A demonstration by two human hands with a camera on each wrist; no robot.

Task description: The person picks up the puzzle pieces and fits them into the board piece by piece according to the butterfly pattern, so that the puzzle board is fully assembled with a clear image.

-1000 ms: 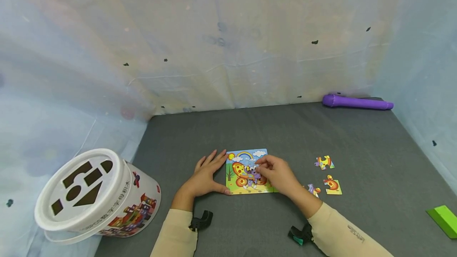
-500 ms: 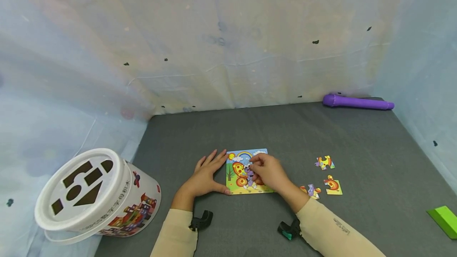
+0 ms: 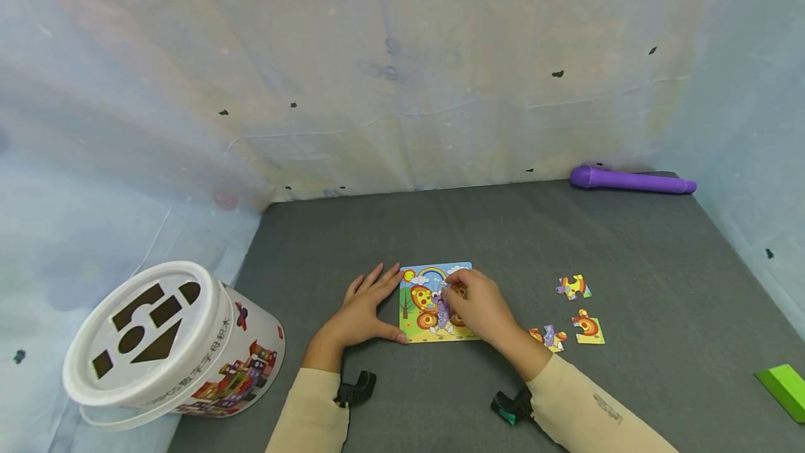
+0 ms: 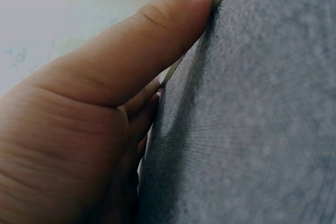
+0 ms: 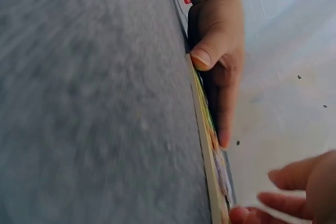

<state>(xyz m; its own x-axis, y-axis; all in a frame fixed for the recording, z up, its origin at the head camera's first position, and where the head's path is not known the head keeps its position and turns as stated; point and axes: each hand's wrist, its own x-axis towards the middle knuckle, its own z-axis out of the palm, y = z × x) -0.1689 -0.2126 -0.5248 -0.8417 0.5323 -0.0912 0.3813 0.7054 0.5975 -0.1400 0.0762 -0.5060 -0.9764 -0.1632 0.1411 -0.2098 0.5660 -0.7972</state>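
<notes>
A square jigsaw puzzle (image 3: 415, 331) with a colourful butterfly picture lies flat on the grey table. My left hand (image 3: 365, 306) rests at its left edge, fingers spread, with thumb and fingertips on the puzzle's side. My right hand (image 3: 481, 306) is over the right half and hides part of the picture. Seen from the right wrist, one of its fingertips (image 5: 241, 215) touches the puzzle's surface; the others are raised and apart, with no piece visible between them. Loose jigsaw pieces lie to the right: one upper (image 3: 574, 287), one lower (image 3: 588, 328), and one near the right forearm (image 3: 548, 338).
A white bucket (image 3: 251, 334) with a shape-sorter lid (image 3: 135, 334) stands at the left. A purple baton-like object (image 3: 632, 180) lies at the back right. Near the right edge is a green block (image 3: 782, 390). Patterned curtains (image 3: 402, 75) surround the table (image 3: 352, 229).
My right hand has shifted left over the puzzle, and the loose piece by its forearm is now less covered. The butterfly's purple middle looks better aligned. My left hand has stayed put.
</notes>
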